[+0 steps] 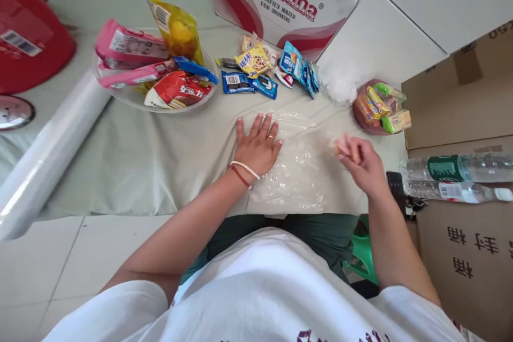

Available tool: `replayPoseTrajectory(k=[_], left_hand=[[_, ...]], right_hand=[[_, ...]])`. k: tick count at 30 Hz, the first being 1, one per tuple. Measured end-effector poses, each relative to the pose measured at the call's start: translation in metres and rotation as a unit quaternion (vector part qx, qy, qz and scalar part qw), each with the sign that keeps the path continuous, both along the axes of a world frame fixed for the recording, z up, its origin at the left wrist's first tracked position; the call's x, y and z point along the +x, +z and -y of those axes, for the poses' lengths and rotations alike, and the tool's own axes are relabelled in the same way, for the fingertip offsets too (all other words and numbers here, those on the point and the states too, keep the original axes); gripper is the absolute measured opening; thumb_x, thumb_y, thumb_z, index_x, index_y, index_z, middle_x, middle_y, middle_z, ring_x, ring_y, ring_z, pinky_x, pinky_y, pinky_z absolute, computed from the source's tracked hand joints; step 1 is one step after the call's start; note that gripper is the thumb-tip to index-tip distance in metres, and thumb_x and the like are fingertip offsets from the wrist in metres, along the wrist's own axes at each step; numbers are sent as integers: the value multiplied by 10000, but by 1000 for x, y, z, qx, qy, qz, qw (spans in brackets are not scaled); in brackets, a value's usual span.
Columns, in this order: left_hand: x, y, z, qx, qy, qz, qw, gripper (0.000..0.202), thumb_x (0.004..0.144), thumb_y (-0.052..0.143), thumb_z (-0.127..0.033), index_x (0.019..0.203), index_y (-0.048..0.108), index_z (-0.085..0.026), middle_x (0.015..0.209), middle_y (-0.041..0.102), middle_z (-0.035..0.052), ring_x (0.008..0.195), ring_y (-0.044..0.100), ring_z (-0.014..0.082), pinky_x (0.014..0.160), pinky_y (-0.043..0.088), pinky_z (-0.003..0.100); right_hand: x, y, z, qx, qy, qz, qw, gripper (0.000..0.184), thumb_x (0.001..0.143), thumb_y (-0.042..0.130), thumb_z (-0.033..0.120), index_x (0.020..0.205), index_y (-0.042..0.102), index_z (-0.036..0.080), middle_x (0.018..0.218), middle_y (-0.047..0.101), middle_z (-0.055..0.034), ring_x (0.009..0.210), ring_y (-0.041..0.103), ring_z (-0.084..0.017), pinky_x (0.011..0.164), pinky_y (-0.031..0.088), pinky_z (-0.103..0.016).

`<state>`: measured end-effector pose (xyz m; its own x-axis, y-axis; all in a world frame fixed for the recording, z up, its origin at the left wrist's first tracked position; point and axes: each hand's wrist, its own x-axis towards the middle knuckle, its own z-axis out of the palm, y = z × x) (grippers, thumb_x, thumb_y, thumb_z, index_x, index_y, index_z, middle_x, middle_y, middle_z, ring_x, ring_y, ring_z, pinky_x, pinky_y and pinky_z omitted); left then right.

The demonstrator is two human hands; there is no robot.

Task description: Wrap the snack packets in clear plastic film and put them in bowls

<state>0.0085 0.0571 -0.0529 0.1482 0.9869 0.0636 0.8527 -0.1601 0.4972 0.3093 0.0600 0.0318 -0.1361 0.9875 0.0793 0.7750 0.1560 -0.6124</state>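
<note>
My left hand (258, 147) lies flat with its fingers spread, pressing on the left edge of a thin clear plastic sheet (298, 171) spread over the table. Bracelets and a ring show on that side. To the right of the sheet, my right hand (358, 159) is raised with curled fingers. Motion smears its fingertips, so whatever they may pinch is unclear. Beyond my left hand is a small pile of wrapped snacks (254, 64), with blue snack packets (298, 67) beside it. A bowl of wrapped sweets (372, 120) sits past my right hand.
An oval clear basket (160, 107) of snack bags stands left. A long plastic roll (52, 155) crosses the table's left end. A Wahaha carton (280, 0) stands behind. Crumpled clear plastic (340, 83) lies near the bowl. Bottles (460, 168) and brown cartons (460, 107) line the right.
</note>
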Motion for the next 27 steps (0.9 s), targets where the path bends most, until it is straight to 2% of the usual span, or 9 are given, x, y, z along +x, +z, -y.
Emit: replayPoseTrajectory(k=[1,3,5,7,9,11,17,24,27], left_hand=[[-1,1,0,-2,2,3,1000,600,1085,242,-440,1631,375,-228,1735,293,122,1630,213,315,1267,-33,731],[-2,4,-1,-2,7,11,1000,595,1089,221,-432,1624,390,-234,1720,334,118,1619,250,311,1271,-5,726],[-3,6,-2,2,11,16,1000,592,1090,221,-427,1610,417,-226,1706,364,120,1610,275,308,1274,11,719],[-2,6,-2,8,12,20,1000,588,1087,238,-428,1593,447,-211,1698,374,133,1606,287,313,1272,14,722],[-2,6,-1,12,9,24,1000,585,1085,257,-435,1579,469,-204,1699,367,141,1605,288,320,1269,15,729],[-1,6,-1,13,10,25,1000,579,1084,268,-436,1571,480,-205,1701,362,140,1605,288,321,1270,18,728],[-1,6,-1,7,15,17,1000,572,1086,262,-417,1568,484,-204,1699,368,138,1607,287,318,1273,15,726],[0,3,-1,9,14,18,1000,577,1084,279,-429,1593,445,-215,1714,342,125,1617,259,308,1281,-12,707],[-1,3,-2,2,20,16,1000,592,1085,260,-441,1611,417,-218,1731,301,123,1620,253,298,1286,-4,693]], right_hand=[[-24,-1,-1,4,57,35,998,239,862,719,384,1013,614,231,1012,623,-60,1004,600,-261,934,511,-442],[-64,-10,-4,-19,144,85,986,318,870,699,319,1166,642,219,1090,633,-102,1043,591,-287,943,522,-460],[-89,-24,-5,-30,177,141,974,455,891,683,303,1328,612,198,1219,624,-154,1157,565,-332,1007,505,-511],[-98,-37,-4,-18,195,176,965,603,914,692,374,1464,535,184,1397,568,-193,1329,480,-383,1109,440,-580],[-96,-44,-1,-1,207,183,961,726,924,696,484,1541,462,182,1514,503,-202,1435,390,-404,1174,376,-615],[-92,-45,0,4,214,183,959,750,932,686,532,1553,453,182,1511,519,-199,1458,373,-405,1190,361,-620],[-91,-45,4,41,244,242,938,570,971,640,332,1497,516,152,1386,612,-201,1446,406,-390,1249,235,-653],[-64,-46,4,77,252,215,940,528,980,607,287,1477,511,137,1311,627,-190,1382,440,-388,1224,282,-656],[-64,-42,2,81,235,193,949,565,973,612,293,1507,481,166,1322,618,-189,1386,431,-391,1201,315,-656]])
